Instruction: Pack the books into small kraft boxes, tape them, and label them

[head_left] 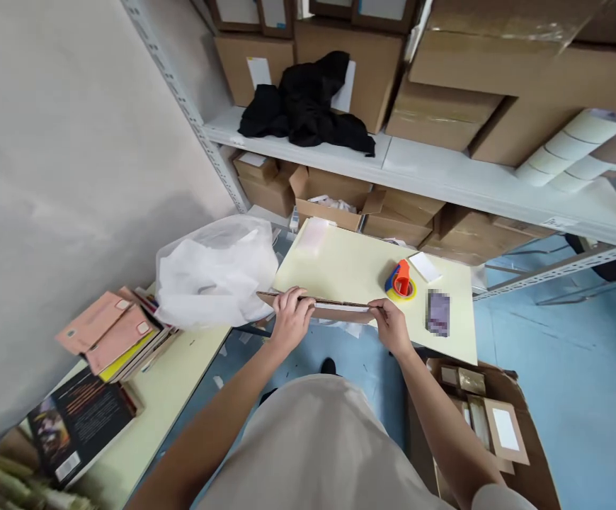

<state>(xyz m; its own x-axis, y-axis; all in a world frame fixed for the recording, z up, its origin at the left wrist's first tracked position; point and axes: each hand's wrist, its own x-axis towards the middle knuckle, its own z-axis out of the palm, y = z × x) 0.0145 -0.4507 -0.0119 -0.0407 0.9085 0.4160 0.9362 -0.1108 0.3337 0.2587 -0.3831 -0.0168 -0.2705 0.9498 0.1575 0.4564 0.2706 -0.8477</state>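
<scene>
Between my two hands is a flat piece of cardboard (334, 312), held nearly edge-on at the near edge of the pale table. My left hand (291, 319) grips it left of the middle, fingers over the top edge. At its right end, my right hand (391, 327) pinches the corner. A white strip shows along the upper edge near my right hand. Further right on the table stands an orange tape dispenser (402, 280) with a yellow roll. Beyond it lies a small white box (425, 267), and nearer me a blurred purple item (438, 313).
A translucent plastic bag (215, 273) bulges left of the pale table (350, 262). Stacked books (122, 340) lie on a side table. A shelf (419, 170) holds cartons, a black cloth (311, 103) and label rolls (573, 149). A large open carton (525, 425) with small boxes stands at lower right.
</scene>
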